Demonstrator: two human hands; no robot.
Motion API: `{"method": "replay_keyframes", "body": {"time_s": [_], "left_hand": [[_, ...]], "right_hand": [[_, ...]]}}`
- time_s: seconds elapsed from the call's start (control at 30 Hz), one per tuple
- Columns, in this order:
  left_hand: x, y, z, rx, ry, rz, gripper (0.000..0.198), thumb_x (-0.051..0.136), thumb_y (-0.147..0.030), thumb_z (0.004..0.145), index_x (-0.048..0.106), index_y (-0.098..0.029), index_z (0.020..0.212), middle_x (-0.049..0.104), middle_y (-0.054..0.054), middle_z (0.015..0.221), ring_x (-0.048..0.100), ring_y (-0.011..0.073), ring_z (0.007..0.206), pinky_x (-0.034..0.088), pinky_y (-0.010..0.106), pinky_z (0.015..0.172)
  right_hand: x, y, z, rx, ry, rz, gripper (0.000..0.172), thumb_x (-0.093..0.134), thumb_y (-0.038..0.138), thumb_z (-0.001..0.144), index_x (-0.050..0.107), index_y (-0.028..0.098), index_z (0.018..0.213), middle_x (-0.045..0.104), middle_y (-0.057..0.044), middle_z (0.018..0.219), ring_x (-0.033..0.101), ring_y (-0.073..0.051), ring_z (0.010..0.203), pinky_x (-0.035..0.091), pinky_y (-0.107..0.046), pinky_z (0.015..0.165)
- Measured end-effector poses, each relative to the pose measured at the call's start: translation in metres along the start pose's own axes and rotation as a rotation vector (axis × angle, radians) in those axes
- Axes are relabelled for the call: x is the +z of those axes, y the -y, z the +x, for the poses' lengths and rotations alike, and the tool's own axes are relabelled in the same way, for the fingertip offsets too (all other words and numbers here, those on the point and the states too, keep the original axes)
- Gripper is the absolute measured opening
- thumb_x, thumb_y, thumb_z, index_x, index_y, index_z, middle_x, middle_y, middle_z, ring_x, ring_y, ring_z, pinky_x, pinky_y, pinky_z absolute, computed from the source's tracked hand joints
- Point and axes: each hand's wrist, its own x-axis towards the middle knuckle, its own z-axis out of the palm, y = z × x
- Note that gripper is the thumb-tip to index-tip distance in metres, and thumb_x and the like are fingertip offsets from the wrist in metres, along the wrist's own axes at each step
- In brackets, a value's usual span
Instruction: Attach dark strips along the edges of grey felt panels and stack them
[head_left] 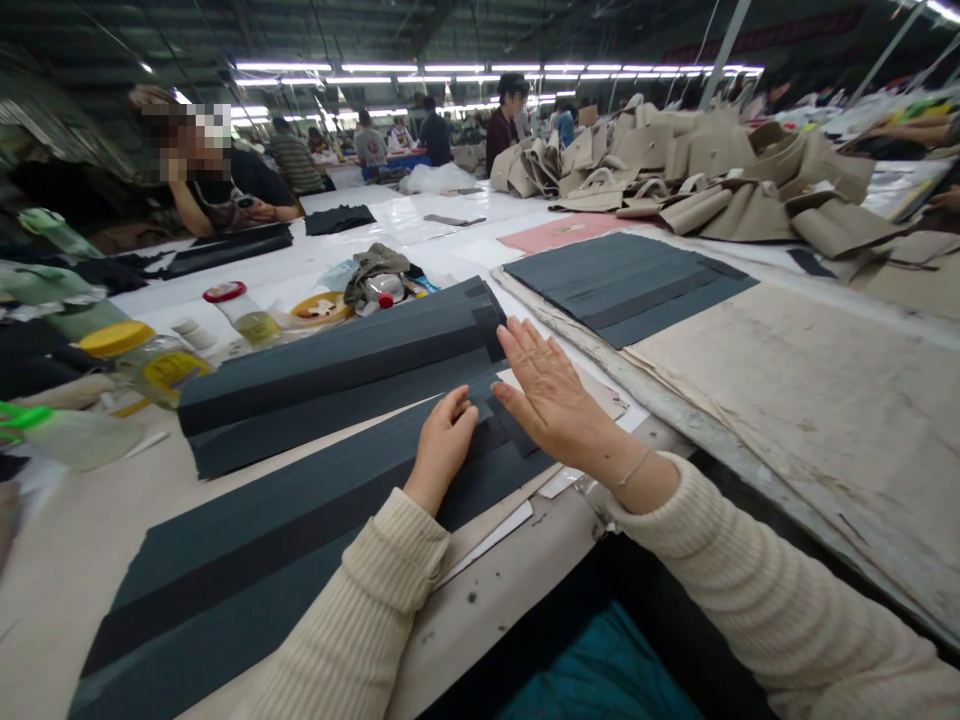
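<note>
A long dark blue-grey panel point(285, 545) with a black strip along it lies on the table in front of me. My left hand point(444, 445) rests on this panel, its fingers curled and the thumb close against them; whatever they may hold is hidden. Just to the right, my right hand point(553, 405) is flat with fingers stretched out, over the panel's far end, holding nothing visible. Beyond both hands lies a stack of similar dark panels point(337, 365), its right end close to my right fingertips. A pale card point(600, 392) shows partly behind my right hand.
More dark panels point(622, 285) lie on a raised board point(817, 400) at right. Jars, including a yellow-lidded jar point(146, 360), and a yellow dish point(322, 308) stand at left. Beige bag pieces point(705, 150) are heaped behind. A person point(240, 180) leans on the table opposite.
</note>
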Motion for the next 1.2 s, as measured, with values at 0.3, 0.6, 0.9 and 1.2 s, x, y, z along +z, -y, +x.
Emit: {"method": "replay_keyframes", "body": {"time_s": [0.3, 0.6, 0.9, 1.2], "left_hand": [[-0.006, -0.002, -0.009, 0.15, -0.097, 0.115, 0.039, 0.046, -0.016, 0.078, 0.048, -0.013, 0.117, 0.051, 0.012, 0.123, 0.046, 0.0205, 0.115, 0.035, 0.037, 0.1], [-0.139, 0.025, -0.096, 0.244, 0.004, 0.62, 0.033, 0.043, -0.022, 0.082, 0.054, -0.017, 0.113, 0.059, 0.008, 0.114, 0.052, 0.02, 0.107, 0.039, 0.037, 0.096], [-0.286, 0.093, -0.154, -0.171, -0.703, 0.18, 0.034, 0.049, -0.031, 0.078, 0.055, -0.014, 0.107, 0.065, 0.007, 0.095, 0.058, 0.0189, 0.088, 0.042, 0.035, 0.086], [-0.291, 0.113, -0.16, -0.198, -0.784, -0.054, 0.041, 0.049, -0.04, 0.075, 0.054, -0.016, 0.108, 0.063, 0.006, 0.091, 0.059, 0.013, 0.071, 0.045, 0.027, 0.069]], "right_hand": [[0.067, -0.015, -0.024, -0.068, 0.399, -0.11, 0.065, 0.026, 0.052, 0.087, 0.032, 0.009, 0.135, 0.026, -0.015, 0.141, 0.022, -0.024, 0.131, 0.021, -0.042, 0.105], [0.059, -0.017, -0.016, -0.135, 0.452, -0.23, 0.063, 0.029, 0.05, 0.086, 0.036, 0.008, 0.133, 0.034, -0.016, 0.137, 0.029, -0.027, 0.128, 0.025, -0.047, 0.102], [0.046, 0.072, 0.037, -0.428, 0.543, 0.06, 0.043, 0.044, 0.034, 0.083, 0.053, 0.012, 0.119, 0.054, -0.013, 0.12, 0.05, -0.023, 0.11, 0.037, -0.034, 0.096], [0.1, 0.217, 0.074, -0.529, 0.735, 0.253, 0.027, 0.053, 0.026, 0.078, 0.064, 0.015, 0.1, 0.064, -0.007, 0.097, 0.058, -0.016, 0.086, 0.042, -0.023, 0.075]]}}
